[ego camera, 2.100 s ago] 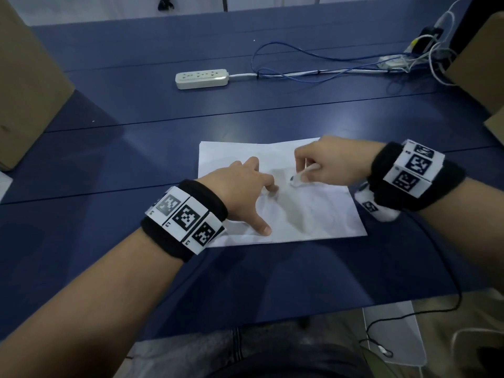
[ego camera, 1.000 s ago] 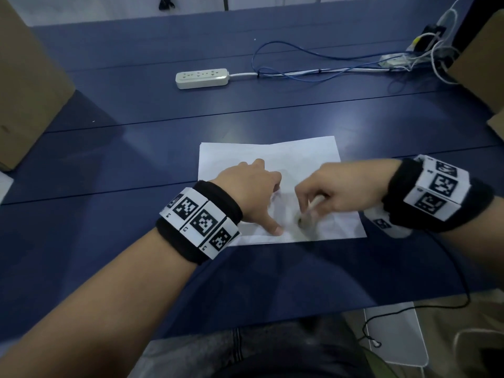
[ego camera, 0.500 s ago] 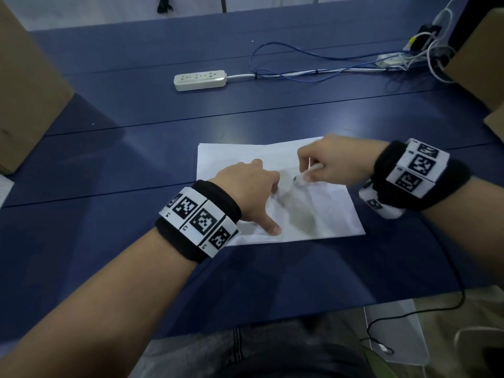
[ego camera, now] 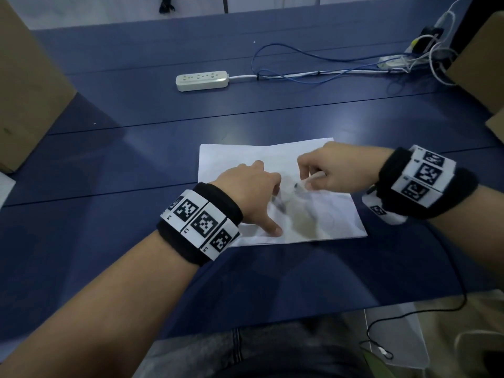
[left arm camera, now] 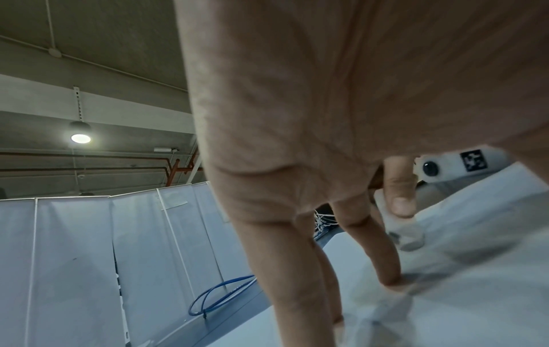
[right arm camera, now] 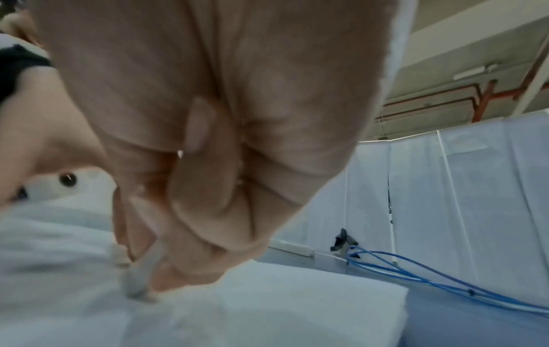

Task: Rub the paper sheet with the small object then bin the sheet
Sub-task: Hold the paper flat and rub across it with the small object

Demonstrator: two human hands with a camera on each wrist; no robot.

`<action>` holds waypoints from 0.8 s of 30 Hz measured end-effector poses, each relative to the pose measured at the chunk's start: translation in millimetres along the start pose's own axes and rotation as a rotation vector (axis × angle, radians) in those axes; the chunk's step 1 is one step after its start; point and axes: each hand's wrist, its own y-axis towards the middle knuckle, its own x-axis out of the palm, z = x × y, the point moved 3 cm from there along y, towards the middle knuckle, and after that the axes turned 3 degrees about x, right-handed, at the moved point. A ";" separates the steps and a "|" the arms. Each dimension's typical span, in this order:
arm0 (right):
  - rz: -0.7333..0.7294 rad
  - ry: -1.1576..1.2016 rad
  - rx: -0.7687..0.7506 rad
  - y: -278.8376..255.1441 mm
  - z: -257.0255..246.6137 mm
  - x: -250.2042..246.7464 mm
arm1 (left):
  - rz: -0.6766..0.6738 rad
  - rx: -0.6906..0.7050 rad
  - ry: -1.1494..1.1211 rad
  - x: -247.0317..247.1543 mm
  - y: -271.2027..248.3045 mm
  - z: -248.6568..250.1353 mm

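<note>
The rubbing step is in hand, and the binning is not yet begun. Farthest to the left of both hands a cardboard box (ego camera: 24, 85) stands on the table (ego camera: 122, 165), well apart from the work. The left hand (ego camera: 252, 192) lies spread on the sheet (ego camera: 240, 159), its fingers straight and their tips pressing the paper flat, holding nothing; its thumb reaches toward the sheet's near edge. Just to the right of its fingertips the object (ego camera: 309, 182), a small pale stick with a dark tip, touches the paper near the middle, and a grey smudge lies on the paper between the two hands and toward the person. The right hand (ego camera: 335, 170) holds that object in a pinch, thumb and fingers curled round it, with the tip slanting down and to the left toward the left hand. Judging by this, the next move calls for more strokes in the gap right of the left fingertips, with the left hand bearing down so that the sheet does not slide or wrinkle; after that, the sheet has to be lifted by an edge. No bin shows in any view, so where the sheet must go cannot be told. Beyond both hands the table lies bare as far as a power strip (ego camera: 201, 81) and a blue cable (ego camera: 300, 53), which gives room for forward strokes. Toward the person the sheet's near edge lies close to the left thumb, with the table's edge farther back. To the right of the right hand a second box (ego camera: 482, 58) stands at the table's far corner, well apart.
</note>
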 end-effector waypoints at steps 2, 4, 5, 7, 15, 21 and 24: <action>-0.175 0.073 -0.096 -13.7 -12.3 10.2 | -0.002 0.006 0.000 0.3 -0.3 0.1; -0.316 0.127 -0.122 -22.9 -21.3 18.4 | -0.011 0.014 0.003 0.4 -0.7 0.7; -0.313 0.139 -0.121 -22.4 -21.7 17.8 | -0.015 0.014 0.003 0.4 -1.0 1.1; -0.178 0.118 -0.073 -10.1 -12.4 10.2 | -0.017 0.012 0.000 -1.0 -0.6 1.4; -0.195 0.114 -0.093 -15.5 -12.5 11.1 | -0.018 0.002 -0.005 -0.8 -1.0 0.4; -0.050 0.067 -0.018 -1.9 -3.1 1.7 | -0.037 -0.001 0.007 -2.9 0.8 2.2; 0.045 0.011 0.047 1.5 4.2 -5.1 | -0.033 -0.005 0.004 -3.0 2.4 1.9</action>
